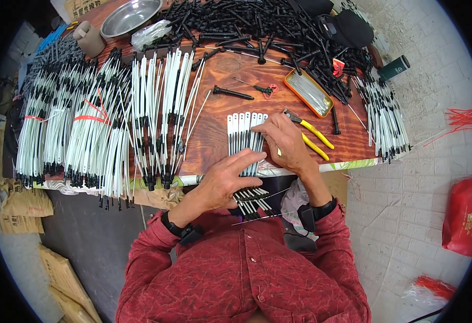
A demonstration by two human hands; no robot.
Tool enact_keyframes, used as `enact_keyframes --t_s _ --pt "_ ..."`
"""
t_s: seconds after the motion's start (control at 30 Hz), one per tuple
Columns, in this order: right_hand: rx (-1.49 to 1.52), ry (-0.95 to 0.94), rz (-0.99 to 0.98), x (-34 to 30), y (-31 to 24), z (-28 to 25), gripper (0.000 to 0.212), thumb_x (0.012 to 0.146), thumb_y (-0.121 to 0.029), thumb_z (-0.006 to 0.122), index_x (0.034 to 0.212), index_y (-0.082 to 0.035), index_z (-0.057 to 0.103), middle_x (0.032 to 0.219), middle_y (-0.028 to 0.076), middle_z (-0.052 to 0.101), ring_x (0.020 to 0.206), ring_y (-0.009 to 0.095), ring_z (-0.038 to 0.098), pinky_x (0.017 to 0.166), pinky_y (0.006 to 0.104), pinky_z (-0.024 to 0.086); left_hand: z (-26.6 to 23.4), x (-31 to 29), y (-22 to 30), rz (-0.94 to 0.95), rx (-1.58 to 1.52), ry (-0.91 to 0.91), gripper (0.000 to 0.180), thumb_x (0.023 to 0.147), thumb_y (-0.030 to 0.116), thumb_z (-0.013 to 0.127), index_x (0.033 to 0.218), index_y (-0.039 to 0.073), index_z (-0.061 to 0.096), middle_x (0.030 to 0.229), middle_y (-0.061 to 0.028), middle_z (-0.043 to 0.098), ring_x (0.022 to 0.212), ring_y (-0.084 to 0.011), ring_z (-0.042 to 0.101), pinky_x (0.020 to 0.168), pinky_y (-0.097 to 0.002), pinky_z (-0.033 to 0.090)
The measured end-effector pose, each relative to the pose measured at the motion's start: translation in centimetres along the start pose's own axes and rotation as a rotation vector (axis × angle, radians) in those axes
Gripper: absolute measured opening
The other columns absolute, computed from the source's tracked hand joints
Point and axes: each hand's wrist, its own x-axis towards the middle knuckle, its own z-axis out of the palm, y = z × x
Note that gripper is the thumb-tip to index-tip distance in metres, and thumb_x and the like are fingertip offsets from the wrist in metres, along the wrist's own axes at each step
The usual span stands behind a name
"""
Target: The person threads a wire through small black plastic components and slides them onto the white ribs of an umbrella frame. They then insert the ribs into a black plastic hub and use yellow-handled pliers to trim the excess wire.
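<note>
Rods (241,137) are lying side by side at the near edge of the table (214,124), lower ends jutting toward you, perhaps so both hands are reaching them easily. Your left hand (226,176) is resting across them, thumb parted from fingers, seemingly steadying the row; whether it is clasping any, I cannot tell. Your right hand (284,141) is arching over their right side, its grip equally unclear. Pliers (316,133) are sitting just beside it, probably for quick reach, while red ties (88,117) are cinching bundles (88,139) at left, presumably keeping them from scattering.
</note>
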Motion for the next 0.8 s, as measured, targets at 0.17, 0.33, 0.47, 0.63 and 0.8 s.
enact_keyframes --t_s 0.17,0.33,0.47,0.63,0.8 --pt "-0.076 0.039 -0.043 0.03 -0.52 -0.07 0.019 0.086 0.001 0.06 0.103 -0.004 0.068 0.087 0.013 0.055 0.083 0.032 0.055 0.071 0.0399 0.045 -0.08 -0.02 0.05 -0.007 -0.009 -0.001 0.066 0.04 0.0 0.081 0.105 0.01 0.073 0.148 -0.0137 0.049 0.137 -0.0388 0.047 0.106 -0.0469 0.047" --pt "-0.035 0.032 -0.012 -0.05 -0.6 -0.27 0.019 0.086 0.002 0.06 0.102 -0.004 0.068 0.087 0.013 0.055 0.083 0.032 0.055 0.072 0.04 0.045 0.02 -0.08 -0.11 -0.005 0.004 -0.008 0.066 0.04 0.0 0.081 0.105 0.01 0.073 0.147 -0.0133 0.049 0.136 -0.039 0.047 0.106 -0.047 0.048" --pt "0.048 0.024 0.054 -0.36 -0.07 -0.08 0.018 0.087 0.002 0.06 0.102 -0.004 0.068 0.087 0.014 0.056 0.083 0.032 0.056 0.072 0.0402 0.045 -0.03 0.03 0.07 -0.011 -0.016 -0.003 0.066 0.04 0.0 0.081 0.105 0.01 0.073 0.147 -0.0133 0.05 0.136 -0.0391 0.048 0.105 -0.047 0.048" --pt "0.085 0.037 0.064 -0.47 0.21 0.02 0.017 0.088 0.002 0.06 0.102 -0.004 0.068 0.086 0.014 0.056 0.083 0.033 0.056 0.073 0.0403 0.045 0.08 -0.01 0.0 -0.011 0.0 0.005 0.065 0.04 0.001 0.081 0.104 0.009 0.073 0.146 -0.0135 0.05 0.135 -0.039 0.048 0.105 -0.0469 0.048" --pt "0.063 0.023 0.067 -0.37 0.02 -0.08 0.016 0.089 0.001 0.061 0.102 -0.004 0.068 0.086 0.014 0.056 0.083 0.033 0.056 0.073 0.0401 0.045 0.17 -0.03 -0.15 0.0 0.005 0.012 0.064 0.041 0.001 0.08 0.104 0.009 0.073 0.146 -0.0136 0.05 0.135 -0.0392 0.049 0.104 -0.0467 0.048"
